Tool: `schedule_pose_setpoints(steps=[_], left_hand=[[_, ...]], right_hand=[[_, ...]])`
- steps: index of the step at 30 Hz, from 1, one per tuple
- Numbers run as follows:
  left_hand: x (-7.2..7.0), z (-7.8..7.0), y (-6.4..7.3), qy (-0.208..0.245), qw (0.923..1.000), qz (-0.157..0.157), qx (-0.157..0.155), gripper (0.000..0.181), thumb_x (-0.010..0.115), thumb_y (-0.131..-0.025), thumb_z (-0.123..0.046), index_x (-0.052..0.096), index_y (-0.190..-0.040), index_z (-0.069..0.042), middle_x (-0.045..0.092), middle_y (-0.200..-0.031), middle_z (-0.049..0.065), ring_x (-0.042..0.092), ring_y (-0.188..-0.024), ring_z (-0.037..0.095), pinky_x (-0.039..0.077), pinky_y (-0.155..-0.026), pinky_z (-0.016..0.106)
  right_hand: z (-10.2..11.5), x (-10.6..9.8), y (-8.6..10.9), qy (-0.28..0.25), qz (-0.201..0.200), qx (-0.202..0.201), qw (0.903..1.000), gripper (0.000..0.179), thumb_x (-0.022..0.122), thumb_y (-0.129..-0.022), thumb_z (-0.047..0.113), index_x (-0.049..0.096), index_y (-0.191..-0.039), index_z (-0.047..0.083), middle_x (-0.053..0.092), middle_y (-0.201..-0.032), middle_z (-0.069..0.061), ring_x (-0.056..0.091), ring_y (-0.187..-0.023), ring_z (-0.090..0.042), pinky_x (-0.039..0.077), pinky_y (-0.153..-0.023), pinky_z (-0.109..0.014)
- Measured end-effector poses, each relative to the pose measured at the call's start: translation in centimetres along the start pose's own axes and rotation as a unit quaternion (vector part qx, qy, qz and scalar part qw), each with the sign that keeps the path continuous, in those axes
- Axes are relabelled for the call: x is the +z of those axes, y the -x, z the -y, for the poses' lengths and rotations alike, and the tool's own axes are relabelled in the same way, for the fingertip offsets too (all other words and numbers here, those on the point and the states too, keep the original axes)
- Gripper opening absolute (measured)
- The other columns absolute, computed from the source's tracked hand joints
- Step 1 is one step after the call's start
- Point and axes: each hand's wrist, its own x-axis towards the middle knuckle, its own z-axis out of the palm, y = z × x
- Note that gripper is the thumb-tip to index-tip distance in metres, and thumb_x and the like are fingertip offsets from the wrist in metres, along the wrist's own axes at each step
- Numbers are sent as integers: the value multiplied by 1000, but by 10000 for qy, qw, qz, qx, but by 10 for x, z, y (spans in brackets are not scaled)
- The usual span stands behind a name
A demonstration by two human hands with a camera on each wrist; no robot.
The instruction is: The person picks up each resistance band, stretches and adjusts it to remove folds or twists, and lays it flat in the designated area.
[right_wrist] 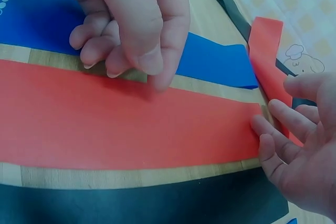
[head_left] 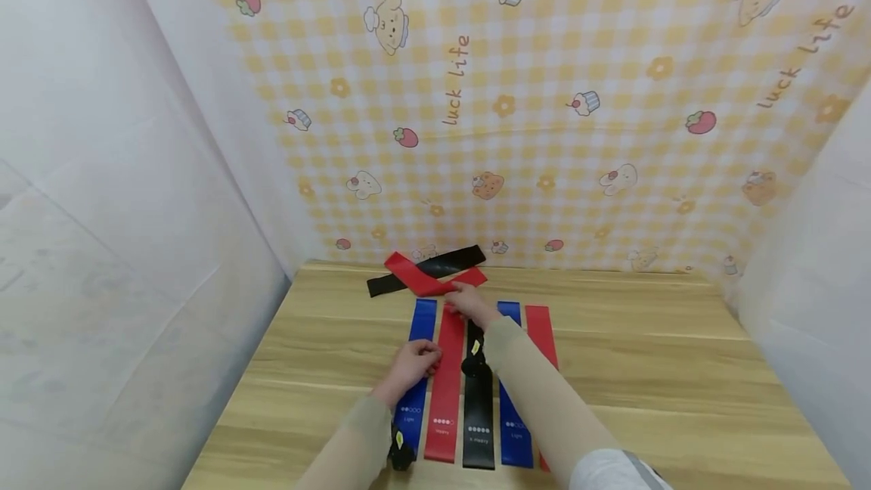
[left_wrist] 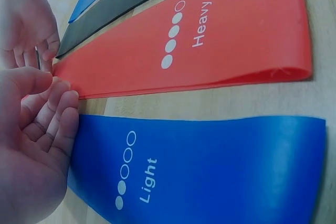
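A red resistance band (head_left: 445, 399) marked Heavy lies flat and lengthwise in a row of bands. My left hand (head_left: 411, 365) is at its left edge, with loosely bent fingers and the index fingertip touching the band in the right wrist view. At the far end of that same band is my right hand (right_wrist: 304, 135), its fingers spread and the fingertips right at the end edge. Left of the red band lies a blue band (left_wrist: 210, 166) marked Light, partly under my left hand in the head view. A black band (head_left: 478, 414) lies to the right.
Further right are another blue band (head_left: 513, 437) and another red band (head_left: 540, 330), both partly covered by my right forearm. Behind the row, a bent red band (head_left: 411, 276) crosses a black band (head_left: 466, 258) beside the checked backdrop (head_left: 531, 150). Wooden tabletop (head_left: 653, 369) extends to both sides.
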Motion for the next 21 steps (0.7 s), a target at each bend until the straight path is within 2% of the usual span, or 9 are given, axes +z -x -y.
schedule_pose_setpoints(steps=[3, 6, 8, 10, 14, 18, 21], left_hand=[[4, 0, 1, 6, 10000, -13, 46, 18, 59, -95, -9, 68, -100, 6, 65, -79, 6, 58, -63, 13, 52, -61, 30], [7, -1, 1, 1, 10000, 2, 71, 17, 59, -95, -9, 67, -99, 5, 64, -78, 6, 58, -63, 13, 53, -61, 30], [8, -2, 0, -1, 9999, 12, 110, 17, 59, -95, -9, 68, -98, 6, 64, -79, 7, 58, -64, 13, 53, -62, 30], [8, -3, 0, -18, 9999, 16, 127, 17, 59, -95, -9, 68, -98, 5, 65, -79, 7, 58, -64, 14, 53, -62, 30], [4, -5, -2, 86, 9999, 96, 105, 20, 58, -96, -11, 67, -100, 7, 65, -82, 11, 60, -65, 17, 53, -62, 31], [-6, -4, -6, 531, 9984, 140, -125, 26, 55, -99, -13, 64, -107, 9, 66, -88, 16, 64, -72, 22, 54, -66, 33], [-15, -7, -10, 982, 9946, -50, -341, 31, 52, -101, -15, 60, -116, 11, 65, -99, 21, 65, -82, 26, 55, -74, 36]], right_hand=[[-2, 0, 1, 84, 7, 50, 10000, 57, 49, -100, 20, 31, -150, 0, 61, -126, -14, 63, -102, -25, 46, -68, -33], [-5, -1, -1, 162, -83, 87, 9998, 55, 52, -98, 20, 36, -148, 1, 62, -126, -13, 64, -100, -22, 42, -63, -30], [-4, 0, -1, 289, -184, 75, 9994, 54, 54, -98, 21, 40, -146, 3, 60, -129, -12, 63, -102, -22, 46, -68, -31], [-3, 1, -4, 328, -298, -6, 9990, 52, 55, -98, 21, 41, -146, 4, 55, -136, -14, 61, -110, -25, 49, -80, -34], [5, 5, -6, 475, -489, -457, 9966, 52, 55, -99, 18, 40, -146, 3, 47, -143, -17, 51, -126, -29, 45, -97, -41], [15, 10, -5, 211, -483, -844, 9950, 54, 56, -99, 14, 36, -149, 5, 42, -147, -18, 43, -132, -30, 44, -98, -44], [22, 13, -1, 49, -336, -1102, 9933, 55, 54, -99, 12, 33, -150, 7, 38, -150, -18, 40, -134, -31, 44, -96, -44]])
